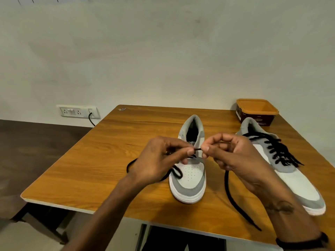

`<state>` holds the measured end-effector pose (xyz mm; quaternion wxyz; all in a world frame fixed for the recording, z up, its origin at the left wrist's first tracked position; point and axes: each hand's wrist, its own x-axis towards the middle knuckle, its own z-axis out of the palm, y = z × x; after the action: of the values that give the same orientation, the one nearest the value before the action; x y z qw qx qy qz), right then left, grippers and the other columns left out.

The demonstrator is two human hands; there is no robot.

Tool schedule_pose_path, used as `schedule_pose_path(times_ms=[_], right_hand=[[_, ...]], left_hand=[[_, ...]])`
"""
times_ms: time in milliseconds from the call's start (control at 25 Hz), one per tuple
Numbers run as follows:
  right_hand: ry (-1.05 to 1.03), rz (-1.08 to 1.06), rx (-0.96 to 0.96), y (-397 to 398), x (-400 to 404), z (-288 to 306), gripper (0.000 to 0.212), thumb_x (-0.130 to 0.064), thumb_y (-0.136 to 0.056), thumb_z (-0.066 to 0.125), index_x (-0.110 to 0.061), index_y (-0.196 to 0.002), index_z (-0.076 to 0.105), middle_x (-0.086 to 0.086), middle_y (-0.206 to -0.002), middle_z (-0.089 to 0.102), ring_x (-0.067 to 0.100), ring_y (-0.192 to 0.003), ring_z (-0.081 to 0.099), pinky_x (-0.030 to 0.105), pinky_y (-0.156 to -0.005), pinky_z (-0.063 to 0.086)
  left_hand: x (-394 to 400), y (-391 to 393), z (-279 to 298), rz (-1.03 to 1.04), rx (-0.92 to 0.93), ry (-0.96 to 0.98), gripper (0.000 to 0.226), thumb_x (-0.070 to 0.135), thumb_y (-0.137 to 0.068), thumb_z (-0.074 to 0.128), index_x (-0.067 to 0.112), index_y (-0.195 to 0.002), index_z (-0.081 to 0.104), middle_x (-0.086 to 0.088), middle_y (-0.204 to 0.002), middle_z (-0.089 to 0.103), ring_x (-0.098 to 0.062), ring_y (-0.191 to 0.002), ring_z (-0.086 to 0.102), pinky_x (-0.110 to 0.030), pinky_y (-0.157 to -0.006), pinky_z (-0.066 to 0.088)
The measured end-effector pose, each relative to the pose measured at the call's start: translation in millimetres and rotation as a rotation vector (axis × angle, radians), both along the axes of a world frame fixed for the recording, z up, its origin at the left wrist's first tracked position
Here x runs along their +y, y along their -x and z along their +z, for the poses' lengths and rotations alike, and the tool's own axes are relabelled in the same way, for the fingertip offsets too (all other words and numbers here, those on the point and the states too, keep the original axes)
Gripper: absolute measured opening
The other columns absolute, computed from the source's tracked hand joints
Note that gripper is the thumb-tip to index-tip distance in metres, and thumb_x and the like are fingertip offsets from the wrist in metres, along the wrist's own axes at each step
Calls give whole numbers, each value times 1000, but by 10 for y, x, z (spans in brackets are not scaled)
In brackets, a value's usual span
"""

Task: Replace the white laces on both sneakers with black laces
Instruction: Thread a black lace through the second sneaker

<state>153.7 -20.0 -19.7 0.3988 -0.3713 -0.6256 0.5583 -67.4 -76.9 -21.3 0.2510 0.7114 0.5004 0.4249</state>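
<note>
A grey and white sneaker point(188, 180) stands mid-table with its toe toward me. Over its eyelets my left hand point(159, 160) and my right hand point(233, 156) pinch a short stretch of black lace point(198, 149) between thumb and finger. One end of that lace loops on the table left of the shoe point(131, 164). The other end trails down from my right hand toward the table's near edge point(235, 201). A second sneaker point(297, 180) lies to the right, laced in black point(277, 149). No white lace is in view.
An orange-rimmed brown tub point(257, 111) sits at the table's far right corner. The wooden table point(101, 160) stands against a pale wall with a socket panel point(78, 111) and a plugged cable. A wooden stool point(27, 223) stands at the lower left.
</note>
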Motion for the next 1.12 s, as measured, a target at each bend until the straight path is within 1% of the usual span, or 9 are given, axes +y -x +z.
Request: schedule_pose_path(times_ms=[160, 240, 360, 480, 600, 680, 840, 920, 1120], right_hand=[[-55, -147, -54, -240, 118, -75, 18, -24, -84, 81, -14, -99, 81, 10, -88, 78, 10, -61, 53, 23, -53, 43], [-67, -176, -72, -281, 145, -121, 16, -24, -84, 80, -19, -100, 82, 10, -92, 79, 13, -66, 58, 24, -56, 48], [-81, -35, -107, -82, 92, -172, 17, -23, -87, 78, -22, -104, 82, 6, -92, 80, 12, -70, 63, 24, -59, 51], [-89, 53, -83, 110, 56, -206, 15, -19, -88, 80, -15, -103, 79, 5, -85, 78, 13, -67, 66, 21, -57, 51], [-143, -52, -87, 43, 102, -223, 14, -20, -85, 83, -15, -97, 80, 4, -82, 78, 9, -66, 66, 19, -57, 52], [-139, -101, -63, -30, 134, -256, 13, -16, -86, 81, -15, -98, 81, 3, -82, 79, 9, -67, 66, 21, -58, 54], [-176, -10, -122, 78, 101, -311, 20, -5, -96, 72, -18, -108, 80, 0, -92, 81, 14, -80, 75, 27, -68, 60], [-204, 19, -132, 160, 80, -337, 16, -4, -96, 71, -14, -107, 76, 0, -90, 81, 16, -80, 77, 26, -68, 61], [-231, -58, -94, 153, 94, -401, 13, -14, -89, 80, -12, -100, 75, 1, -83, 80, 17, -74, 77, 23, -66, 60]], left_hand=[[41, 569, -44, 490, 338, -48, 18, 38, -101, 65, 27, -104, 79, 14, -82, 75, -11, -75, 70, -36, -64, 57], [51, 712, -96, 581, 485, -51, 21, 41, -100, 66, 28, -111, 78, 14, -100, 76, -10, -93, 70, -35, -75, 59], [58, 443, -92, 348, 421, -85, 44, 53, -95, 68, 36, -136, 67, 20, -126, 69, 1, -116, 60, -26, -92, 53], [58, 7, -122, 12, 166, -10, 41, 40, -95, 74, 32, -135, 69, 16, -114, 77, 6, -107, 68, -19, -91, 55], [132, 130, -155, 141, 139, -67, 22, 31, -96, 75, 28, -117, 80, 16, -100, 79, -2, -93, 72, -22, -79, 57], [131, 279, -158, 249, 181, -73, 17, 33, -96, 74, 29, -111, 82, 19, -94, 78, -2, -88, 69, -13, -70, 50], [110, 94, -208, 145, 238, -94, 36, 36, -96, 74, 29, -132, 72, 17, -114, 75, 11, -104, 64, -4, -82, 47], [119, -15, -254, 83, 177, -104, 37, 32, -97, 74, 25, -133, 72, 15, -119, 76, 8, -106, 68, -12, -89, 53], [172, 56, -336, 164, 159, -102, 22, 28, -97, 75, 24, -118, 79, 13, -108, 77, -1, -99, 71, -27, -83, 60]])
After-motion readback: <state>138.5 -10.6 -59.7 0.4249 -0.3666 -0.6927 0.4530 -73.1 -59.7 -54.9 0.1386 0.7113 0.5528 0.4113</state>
